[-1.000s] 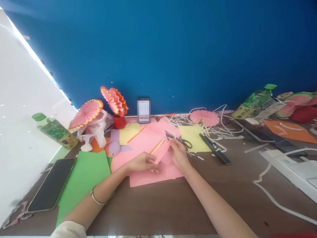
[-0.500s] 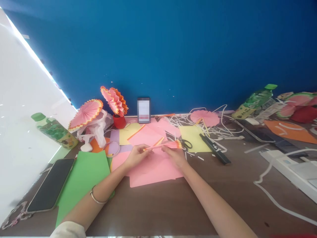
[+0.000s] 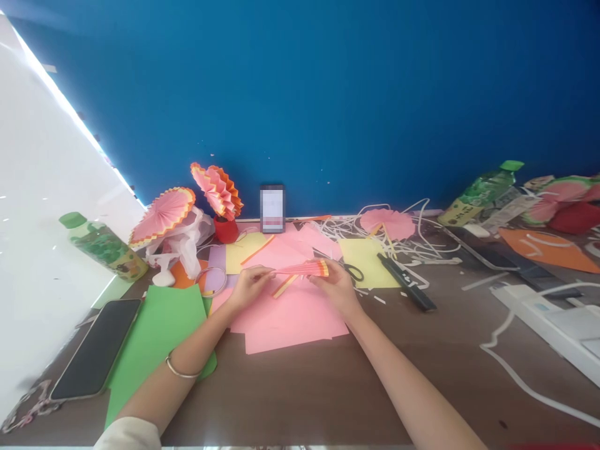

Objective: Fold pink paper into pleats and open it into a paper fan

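Note:
A pleated pink paper strip [image 3: 302, 269] with an orange and yellow edge stretches between my two hands, above the pink sheets [image 3: 285, 319]. My left hand [image 3: 250, 286] pinches its narrow left end. At the fanned right end, the fingers of my right hand [image 3: 338, 287] are closed round the folds. Beneath the strip lies a narrow yellow and orange paper strip [image 3: 285, 286]. Black scissor handles [image 3: 354, 272] show just right of my right hand; the blades are hidden.
Pleated paper fans [image 3: 164, 215] and a red pot [image 3: 225, 230] stand at the back left near a green-capped bottle [image 3: 103, 245]. Green paper [image 3: 154, 337] and a phone [image 3: 96, 350] lie left. White cables [image 3: 347, 228], a black pen-like tool [image 3: 407, 282] and a power strip [image 3: 553, 325] are right.
The pleated strip has shifted left, and its right end has moved back into my right hand's fingers. My left hand has moved left and slightly up; the narrow yellow strip underneath shows more.

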Available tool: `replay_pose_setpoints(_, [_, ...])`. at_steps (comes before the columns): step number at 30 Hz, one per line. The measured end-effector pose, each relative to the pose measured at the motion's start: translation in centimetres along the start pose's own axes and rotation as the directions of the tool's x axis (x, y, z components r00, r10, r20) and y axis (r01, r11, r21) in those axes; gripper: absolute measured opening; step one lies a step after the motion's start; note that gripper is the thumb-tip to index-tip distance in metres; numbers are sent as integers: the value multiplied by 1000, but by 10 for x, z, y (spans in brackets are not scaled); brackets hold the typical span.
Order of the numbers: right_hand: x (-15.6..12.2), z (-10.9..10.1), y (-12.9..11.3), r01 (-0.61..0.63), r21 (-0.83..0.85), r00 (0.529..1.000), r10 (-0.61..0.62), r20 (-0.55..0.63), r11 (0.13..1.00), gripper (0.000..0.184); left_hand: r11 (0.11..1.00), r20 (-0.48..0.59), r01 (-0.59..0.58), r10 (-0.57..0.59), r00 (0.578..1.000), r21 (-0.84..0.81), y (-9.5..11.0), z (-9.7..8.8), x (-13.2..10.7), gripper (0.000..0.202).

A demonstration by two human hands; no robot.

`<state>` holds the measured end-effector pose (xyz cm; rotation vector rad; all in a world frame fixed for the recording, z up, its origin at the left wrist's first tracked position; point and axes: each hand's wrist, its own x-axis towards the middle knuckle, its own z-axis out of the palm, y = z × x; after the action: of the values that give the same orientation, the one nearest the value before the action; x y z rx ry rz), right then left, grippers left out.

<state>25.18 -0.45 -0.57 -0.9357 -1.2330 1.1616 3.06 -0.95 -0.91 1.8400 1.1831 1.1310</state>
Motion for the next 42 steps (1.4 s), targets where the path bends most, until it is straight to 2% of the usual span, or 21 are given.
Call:
replay_pose_setpoints(3, [0, -2, -2, 49, 0, 999, -49, 1, 999, 55, 999, 12, -1, 1, 1000, 32, -2, -3, 0, 30])
replay_pose_setpoints(5, [0, -3, -1, 76, -29, 997, -76, 1, 997, 56, 999, 27, -6, 5, 1000, 49, -2, -4, 0, 32])
replay_pose_setpoints(8, [1, -4, 2, 111, -65, 994, -111, -10, 992, 42, 997, 63, -14, 10, 998, 72, -2, -5, 0, 33])
replay_pose_setpoints(11, [3, -3, 4, 93, -53, 994, -95, -47, 994, 27, 994, 102, -30, 19, 995, 103, -1, -5, 0, 33])
replay_pose_setpoints(15, [3, -1, 3, 54, -12, 989, -55, -140, 998, 23, 980, 144, -77, 51, 988, 183, 2, -5, -1, 33])
replay_pose_setpoints(18, [1, 4, 4, 61, -8, 988, -61, -139, 998, 24, 929, 134, -143, 103, 986, 340, 6, -1, -1, 29])
replay_pose_setpoints(22, [-6, 15, 11, 85, -60, 995, -88, -50, 995, 22, 814, 107, -235, 210, 972, 531, 11, 7, -1, 31])
replay_pose_setpoints(25, [-10, 17, 13, 196, -212, 979, -202, -6, 957, 19, 772, 160, -273, 222, 962, 574, 10, 10, -1, 25])
replay_pose_setpoints(27, [-11, 14, 10, 346, -427, 931, -361, 49, 835, 22, 749, 150, -280, 239, 959, 601, 7, 10, -1, 25])
replay_pose_setpoints(29, [-12, 11, 5, 509, -641, 839, -499, 218, 575, 28, 697, 141, -304, 282, 949, 649, 6, 9, -2, 25])
replay_pose_setpoints(31, [-13, 11, 0, 618, -734, 740, -524, 422, 282, 31, 621, 179, -351, 322, 930, 701, 7, 9, -4, 25])
replay_pose_setpoints(33, [-16, 15, -3, 662, -744, 677, -498, 542, 91, 30, 546, 244, -403, 341, 908, 735, 11, 9, -6, 23])
replay_pose_setpoints(36, [-20, 21, -2, 691, -722, 632, -461, 623, -27, 28, 443, 326, -465, 356, 876, 766, 16, 11, -8, 18])
replay_pose_setpoints(39, [-22, 24, -1, 715, -697, 616, -415, 670, -64, 31, 363, 381, -508, 366, 849, 782, 19, 11, -9, 18])
replay_pose_setpoints(42, [-22, 23, -2, 728, -680, 606, -379, 699, -89, 32, 337, 408, -526, 362, 838, 781, 18, 11, -9, 20])
